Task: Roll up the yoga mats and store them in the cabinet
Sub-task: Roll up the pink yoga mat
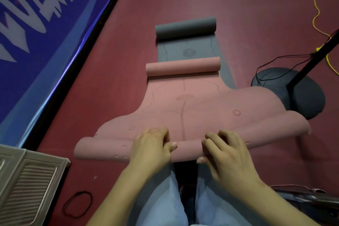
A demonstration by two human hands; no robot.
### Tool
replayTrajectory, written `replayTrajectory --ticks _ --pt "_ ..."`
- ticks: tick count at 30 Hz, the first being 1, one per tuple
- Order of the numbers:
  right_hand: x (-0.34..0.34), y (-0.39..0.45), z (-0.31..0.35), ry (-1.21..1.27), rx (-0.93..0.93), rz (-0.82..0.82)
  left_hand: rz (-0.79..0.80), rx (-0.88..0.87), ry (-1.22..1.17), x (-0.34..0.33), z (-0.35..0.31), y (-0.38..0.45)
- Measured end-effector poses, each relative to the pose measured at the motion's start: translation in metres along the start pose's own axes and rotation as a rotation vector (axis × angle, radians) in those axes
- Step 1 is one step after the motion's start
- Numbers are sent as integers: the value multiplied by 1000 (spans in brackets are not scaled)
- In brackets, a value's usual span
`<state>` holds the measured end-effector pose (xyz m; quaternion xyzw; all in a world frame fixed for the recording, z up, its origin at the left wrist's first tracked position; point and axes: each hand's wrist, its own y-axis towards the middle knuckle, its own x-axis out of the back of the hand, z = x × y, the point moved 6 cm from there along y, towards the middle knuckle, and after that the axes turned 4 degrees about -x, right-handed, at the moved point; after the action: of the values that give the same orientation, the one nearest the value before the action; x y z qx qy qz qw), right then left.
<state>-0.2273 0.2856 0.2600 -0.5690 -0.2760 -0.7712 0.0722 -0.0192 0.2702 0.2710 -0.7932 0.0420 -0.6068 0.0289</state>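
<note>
Left hand (153, 146) and right hand (222, 149) pinch the pink yoga mat (183, 115) at its near edge, curling it tight to start an even roll.

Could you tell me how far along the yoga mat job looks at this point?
Early. Nothing is finished or stored. Both the left hand and right hand grip the near rolled edge of the pink mat, which lies mostly flat, its far end curled. The grey mat underneath waits; both then go into the cabinet.
</note>
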Motion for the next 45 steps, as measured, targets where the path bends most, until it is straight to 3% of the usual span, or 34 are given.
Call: replayTrajectory --ticks 5,16,24,33,38,45 --pt "-4 20 -8 35 16 29 -340 -141 230 -1 -7 -17" --pt "-6 56 -20 60 -33 207 -340 -294 178 -1 -2 -19" --pt "-4 61 -20 -3 -8 134 -143 -231 102 1 11 16" --pt "-9 66 -22 -46 -19 196 101 -177 -36 8 13 44" --pt "-10 72 -22 -38 39 260 81 -163 -62 6 19 38" --pt "12 35 -10 8 89 224 131 -190 -107 8 8 2"
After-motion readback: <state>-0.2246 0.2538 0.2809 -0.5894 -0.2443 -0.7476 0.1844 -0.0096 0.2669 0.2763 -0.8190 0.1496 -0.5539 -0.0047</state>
